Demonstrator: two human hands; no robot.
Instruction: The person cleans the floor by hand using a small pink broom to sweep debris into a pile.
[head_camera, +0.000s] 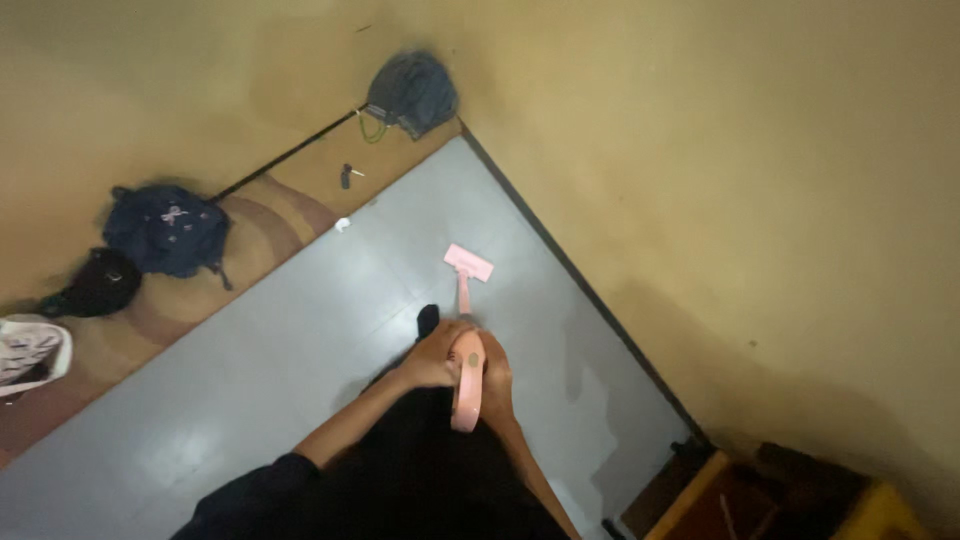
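I look straight down at a grey floor (300, 330). Both my hands grip the pink handle (467, 385) of a long-handled floor tool. My left hand (432, 358) wraps the handle from the left, and my right hand (497, 378) holds it from the right. The thin pink shaft runs down to a flat pink rectangular head (469, 263) resting on the grey floor, a short way from the yellowish wall (720, 180). My dark clothing hides the floor below my arms.
A brown patterned strip of floor (260, 225) runs along the left wall. On it lie a dark blue backpack (165, 230), a black bag (98, 283), a white bag (30, 350) and small keys (347, 175). A grey-blue bag (412, 92) sits in the corner. Yellow-edged furniture (790, 500) stands at the lower right.
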